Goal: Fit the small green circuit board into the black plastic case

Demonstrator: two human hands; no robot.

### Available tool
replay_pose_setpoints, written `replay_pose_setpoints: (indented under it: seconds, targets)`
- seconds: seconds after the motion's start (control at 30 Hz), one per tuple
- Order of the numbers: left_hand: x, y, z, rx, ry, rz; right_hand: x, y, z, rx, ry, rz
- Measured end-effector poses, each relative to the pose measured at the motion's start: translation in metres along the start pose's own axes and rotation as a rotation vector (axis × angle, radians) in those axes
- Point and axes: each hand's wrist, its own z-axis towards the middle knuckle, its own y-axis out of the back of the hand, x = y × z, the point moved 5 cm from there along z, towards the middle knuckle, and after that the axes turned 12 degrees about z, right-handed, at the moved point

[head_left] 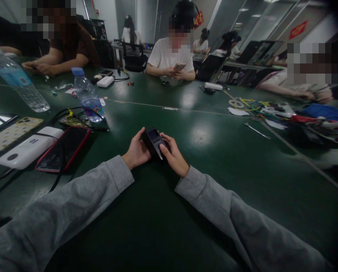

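Observation:
A small black handheld device with a little screen, a row of buttons and a pale wedge-shaped mark is between my hands, just above or on the dark green table. My left hand grips its left side, with the thumb raised along the edge and the other fingers hidden beneath. On the right side, my right hand wraps it, its thumb lying on the front below the buttons. The device is tilted, its screen end pointing away from me. Both of my forearms rest low in grey sleeves.
To my left stand two plastic bottles, near a red-edged phone, a white power bank and black cables. A wrench and tangled cables lie at right. Across the table a person holds a phone.

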Motion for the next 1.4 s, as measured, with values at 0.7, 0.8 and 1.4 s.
replay_pose_setpoints:
  seconds: [0.7, 0.8, 1.4]
  targets:
    - [0.003, -0.004, 0.001, 0.02, -0.004, 0.161, -0.009, 0.011, 0.004, -0.113, -0.32, 0.438]
    - [0.004, -0.002, 0.004, 0.002, -0.032, 0.234, -0.01, 0.016, 0.004, -0.185, -0.306, 0.43]
    - [0.003, -0.003, -0.004, -0.187, -0.26, 0.483, -0.011, 0.024, 0.004, -0.234, -0.184, 0.348]
